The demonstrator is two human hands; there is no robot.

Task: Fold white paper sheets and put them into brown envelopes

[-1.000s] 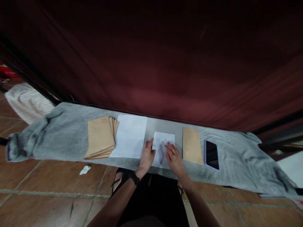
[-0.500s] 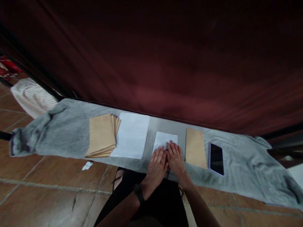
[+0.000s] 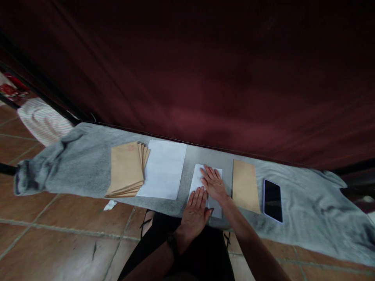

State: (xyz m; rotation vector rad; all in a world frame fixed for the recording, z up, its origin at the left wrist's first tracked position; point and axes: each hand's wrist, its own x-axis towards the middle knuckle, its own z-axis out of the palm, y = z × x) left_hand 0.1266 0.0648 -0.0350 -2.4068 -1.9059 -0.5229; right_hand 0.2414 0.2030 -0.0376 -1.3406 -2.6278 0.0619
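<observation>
A small white sheet of paper (image 3: 197,175), perhaps folded, lies flat on the grey cloth (image 3: 90,164). My left hand (image 3: 194,210) rests on its near left part, fingers stretched out, and a dark band circles that wrist. Farther up the same sheet, my right hand (image 3: 214,183) lies flat with its fingers spread. Both hands hide part of the paper; its lower right corner shows below them. Right of the sheet is a single brown envelope (image 3: 245,187). To the left sits a stack of larger white paper (image 3: 164,169).
Several brown envelopes (image 3: 126,166) are fanned out left of the white stack. A phone (image 3: 272,201) with a dark screen lies at the right. Behind the cloth hangs a dark red curtain (image 3: 187,86). A white scrap (image 3: 110,205) is on the tiled floor (image 3: 76,234).
My right hand has slid up and away across the sheet, fingers now spread. My left hand stays near the lower edge, and more of the sheet's lower right shows.
</observation>
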